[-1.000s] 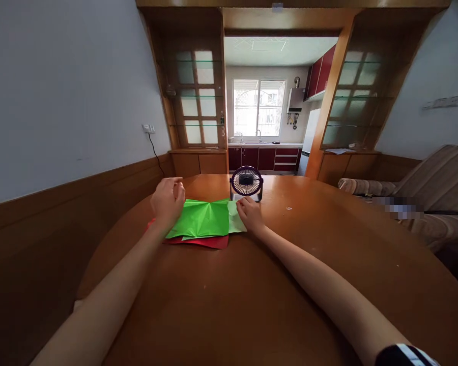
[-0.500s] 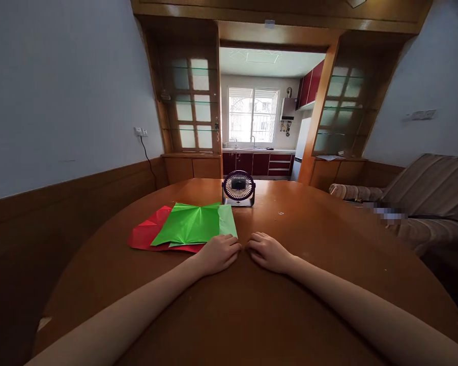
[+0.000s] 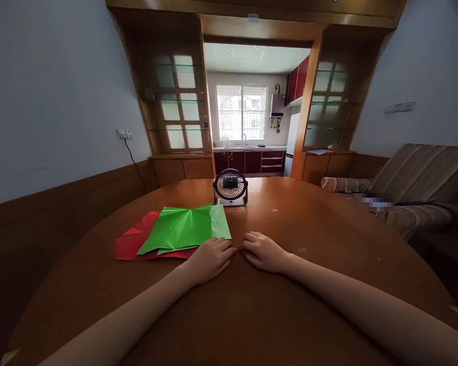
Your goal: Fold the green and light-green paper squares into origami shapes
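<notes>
On the round wooden table (image 3: pixel 328 239), going from its left edge inward, a red paper sheet (image 3: pixel 132 244) lies flat and creased. A bright green paper sheet (image 3: pixel 179 229) lies on top of it and covers most of its right part; a paler green strip (image 3: pixel 219 223) runs along the green sheet's right side. The stack lies with its long axis running left to right across the table. Its near edge faces the person.

Next comes the left hand (image 3: pixel 209 258). It lies palm down on the wood with the fingers loosely curled and holds nothing. Its knuckles sit just at the near right corner of the green sheet, touching it or very nearly so; the picture does not settle which. The paper therefore lies ahead of this hand and off to its left.

Just beside it, fingertips almost meeting, the right hand (image 3: pixel 263 251) rests the same way, relaxed and empty on bare wood. It is clear of the paper, so the left hand is the nearer of the two to the stack.

Beyond both hands, toward the far edge of the table, a small dark desk fan (image 3: pixel 230 187) stands upright just past the far right corner of the green sheet. Off the table's right edge a striped sofa (image 3: pixel 423 178) stands against the wall.
</notes>
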